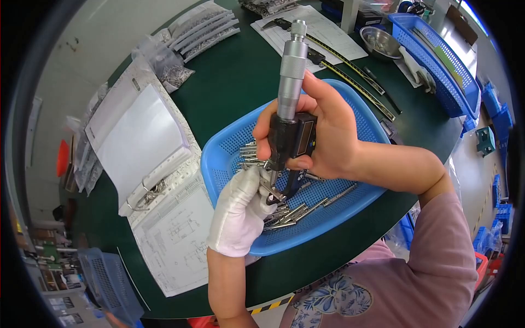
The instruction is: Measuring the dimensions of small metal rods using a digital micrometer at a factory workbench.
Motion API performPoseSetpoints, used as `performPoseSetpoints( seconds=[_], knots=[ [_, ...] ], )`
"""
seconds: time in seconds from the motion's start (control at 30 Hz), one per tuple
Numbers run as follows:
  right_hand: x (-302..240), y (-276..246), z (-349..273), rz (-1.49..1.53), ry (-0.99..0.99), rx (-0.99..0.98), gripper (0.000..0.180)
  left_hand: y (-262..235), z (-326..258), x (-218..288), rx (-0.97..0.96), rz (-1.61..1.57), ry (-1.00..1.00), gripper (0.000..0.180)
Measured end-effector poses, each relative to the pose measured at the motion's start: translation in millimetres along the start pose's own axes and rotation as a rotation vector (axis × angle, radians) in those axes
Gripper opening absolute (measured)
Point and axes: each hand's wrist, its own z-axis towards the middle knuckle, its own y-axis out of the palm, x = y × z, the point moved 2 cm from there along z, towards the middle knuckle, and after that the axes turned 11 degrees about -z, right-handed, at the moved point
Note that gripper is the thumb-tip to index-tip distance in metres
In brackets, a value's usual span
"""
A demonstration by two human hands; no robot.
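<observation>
A digital micrometer point(290, 104) with a silver thimble and black body stands nearly upright in my bare right hand point(334, 131), whose fingers wrap round its body. My left hand point(238, 210), in a white glove, pinches a small metal pin point(272, 191) at the micrometer's jaws. Part of that pin is hidden by the gloved fingers. Both hands are over a blue perforated plastic basket point(216, 164). Several slim metal pins point(298, 213) lie loose inside it, partly covered by my hands.
A ring binder point(139, 131) and drawing sheets point(178, 235) lie to the left. Bags of small parts point(199, 33) sit at the back. Long calipers point(355, 82), a metal bowl point(381, 42) and another blue basket point(437, 65) occupy the far right of the green table point(219, 71).
</observation>
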Motion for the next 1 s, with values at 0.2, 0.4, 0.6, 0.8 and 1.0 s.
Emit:
performPoseSetpoints(
  seconds=[0.2,0.4,0.6,0.8,1.0],
  knots=[
    [-1.0,0.0,-0.3,0.021,0.001,-0.016,0.074,5.4,-1.1,0.8,0.065,0.018,-0.006,0.021],
    [0.6,-0.5,1.2,0.038,0.019,-0.029,0.073,4.0,-2.5,2.7,0.031,0.067,-0.021,0.023],
    [-1.7,1.0,0.4,0.017,0.022,0.004,0.071,2.0,-0.2,1.6,0.061,0.046,-0.021,0.024],
    [-0.6,-0.4,2.4,-0.116,-0.033,-0.033,0.074,2.4,-0.8,1.5,0.058,0.075,-0.007,0.025],
    [-1.7,-1.1,0.2,-0.065,0.013,0.024,0.075,3.5,-1.4,0.6,0.064,0.092,-0.005,0.023]
  ],
)
